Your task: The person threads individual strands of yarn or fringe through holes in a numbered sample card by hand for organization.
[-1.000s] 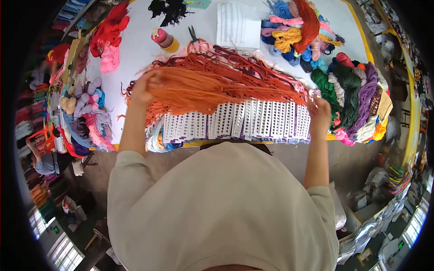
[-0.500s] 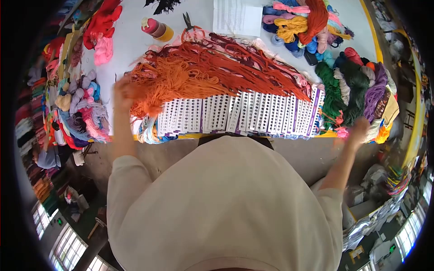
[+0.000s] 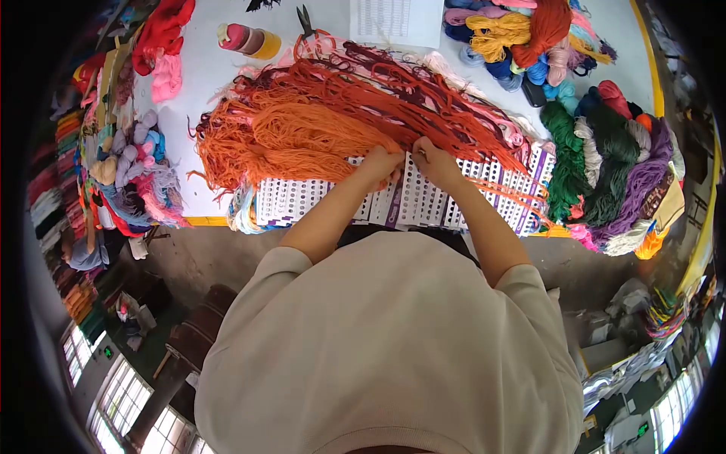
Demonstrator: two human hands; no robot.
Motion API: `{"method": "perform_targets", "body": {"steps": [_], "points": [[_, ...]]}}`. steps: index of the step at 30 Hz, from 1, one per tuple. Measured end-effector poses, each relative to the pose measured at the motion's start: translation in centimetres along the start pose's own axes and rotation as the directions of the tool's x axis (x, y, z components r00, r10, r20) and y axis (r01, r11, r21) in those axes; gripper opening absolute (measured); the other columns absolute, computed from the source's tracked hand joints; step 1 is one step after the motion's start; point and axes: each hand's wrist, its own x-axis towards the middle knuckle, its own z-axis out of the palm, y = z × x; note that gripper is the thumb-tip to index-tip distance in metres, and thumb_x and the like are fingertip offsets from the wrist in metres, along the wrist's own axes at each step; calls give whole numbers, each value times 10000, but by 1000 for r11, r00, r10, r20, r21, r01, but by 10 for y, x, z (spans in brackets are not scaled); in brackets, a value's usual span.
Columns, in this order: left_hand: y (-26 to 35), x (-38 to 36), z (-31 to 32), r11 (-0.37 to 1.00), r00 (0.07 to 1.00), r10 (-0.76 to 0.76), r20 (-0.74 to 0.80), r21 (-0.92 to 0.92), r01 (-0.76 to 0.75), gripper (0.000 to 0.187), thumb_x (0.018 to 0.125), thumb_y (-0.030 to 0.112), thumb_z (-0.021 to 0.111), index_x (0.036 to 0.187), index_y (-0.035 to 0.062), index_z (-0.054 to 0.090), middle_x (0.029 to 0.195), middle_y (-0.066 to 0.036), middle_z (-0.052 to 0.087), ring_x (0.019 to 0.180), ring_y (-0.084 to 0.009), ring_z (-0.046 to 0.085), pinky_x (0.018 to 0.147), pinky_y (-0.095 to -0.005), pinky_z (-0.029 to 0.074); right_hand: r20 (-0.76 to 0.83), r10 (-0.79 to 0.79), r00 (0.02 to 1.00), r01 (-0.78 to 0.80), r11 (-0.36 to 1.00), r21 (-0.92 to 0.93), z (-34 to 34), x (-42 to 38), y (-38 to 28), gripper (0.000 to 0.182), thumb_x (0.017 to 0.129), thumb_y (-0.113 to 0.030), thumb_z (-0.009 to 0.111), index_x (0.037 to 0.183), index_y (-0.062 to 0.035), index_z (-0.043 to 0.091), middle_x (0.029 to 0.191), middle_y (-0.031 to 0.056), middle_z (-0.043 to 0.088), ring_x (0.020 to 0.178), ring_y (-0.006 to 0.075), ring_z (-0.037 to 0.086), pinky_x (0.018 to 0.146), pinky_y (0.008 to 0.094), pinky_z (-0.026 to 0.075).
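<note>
My left hand (image 3: 383, 166) is closed around the right end of a bundle of orange thread (image 3: 310, 132), which spreads leftward over the cards. Just right of it, my right hand (image 3: 434, 164) has its fingers pinched close to the bundle's end; what is in them is too small to make out. Thin orange strands (image 3: 510, 191) trail out to the right past the right wrist. Under both hands lies a row of overlapping white cards with punched holes (image 3: 302, 200). Dark red thread (image 3: 423, 121) covers the cards' upper part, beyond the orange bundle.
Scissors (image 3: 306, 26) and a cone of thread (image 3: 248, 41) lie at the back, near a printed sheet (image 3: 393, 23). Mixed skeins (image 3: 503, 34) are piled at the back right. Green skeins (image 3: 563, 144) and purple skeins (image 3: 643, 181) lie right, red yarn (image 3: 162, 34) left.
Both hands have moved inward from the far left and right to the middle of the cards. The orange thread now lies straighter, its right end in my left hand. Orange strands now cross the right-hand cards.
</note>
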Motion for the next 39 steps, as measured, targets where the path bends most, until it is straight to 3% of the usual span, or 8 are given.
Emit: {"method": "perform_targets", "body": {"steps": [3, 9, 19, 25, 28, 30, 32, 39], "points": [[9, 0, 2, 981, 998, 58, 4, 186, -57, 210, 845, 185, 597, 718, 18, 614, 522, -82, 566, 374, -146, 483, 325, -315, 333, 35, 16, 999, -19, 997, 79, -1, 7, 2, 172, 910, -264, 541, 989, -115, 505, 757, 158, 647, 734, 362, 639, 663, 441, 479], [10, -10, -6, 889, 974, 223, -33, 417, -189, 223, 863, 191, 593, 742, 9, 636, 512, -63, 561, 376, -123, 470, 333, -283, 325, 139, 103, 985, -113, 991, 70, -7, 2, -4, 168, 908, -263, 549, 986, -116, 524, 694, 66, 640, 660, 224, 641, 641, 372, 471], [27, -40, -3, 817, 942, 90, 323, -565, 116, 136, 935, 149, 515, 1000, 69, 604, 716, -4, 590, 424, -73, 372, 388, -209, 291, 143, 81, 986, -109, 973, 204, -7, -1, 2, 281, 876, -315, 606, 1075, -118, 581, 701, 59, 630, 656, 195, 616, 660, 333, 473], [22, -28, 14, 935, 993, -5, 116, 352, -37, 127, 896, 171, 519, 940, 74, 590, 791, -24, 611, 464, -82, 479, 399, -228, 358, 334, 83, 939, -179, 946, 270, -21, 9, -8, 388, 853, -367, 630, 1136, -102, 609, 774, 108, 657, 700, 241, 633, 675, 363, 490], [5, -9, -13, 417, 692, 645, 324, 610, -674, 134, 890, 181, 576, 922, 57, 613, 709, -51, 626, 479, -89, 504, 367, -238, 333, 264, -20, 964, 36, 998, -54, -26, 3, -13, 410, 850, -398, 627, 1146, -118, 583, 789, 126, 670, 753, 288, 655, 686, 403, 498], [33, -36, -43, 996, 997, -56, 55, 74, 52, 101, 871, 160, 595, 892, 63, 616, 685, -47, 608, 459, -98, 486, 355, -235, 314, 211, -50, 976, 115, 945, -307, -28, -2, -17, 411, 847, -415, 627, 1147, -141, 565, 786, 133, 673, 784, 310, 663, 692, 425, 500], [51, -62, -88, 931, 994, -81, -78, -362, 47, 89, 863, 160, 601, 890, 76, 616, 661, -13, 570, 438, -88, 432, 359, -215, 295, 216, 21, 976, 36, 965, -258, -29, -2, -15, 403, 842, -436, 630, 1140, -187, 521, 806, 136, 679, 822, 333, 663, 713, 458, 496], [84, -124, -227, 789, 865, 332, -375, -393, -473, 161, 932, 238, 561, 849, 100, 563, 677, -22, 588, 407, -37, 322, 338, -189, 231, 165, 39, 986, 15, 948, -318, -19, -2, -15, 397, 828, -427, 646, 1138, -221, 507, 801, 123, 678, 806, 329, 664, 711, 455, 498]]}}
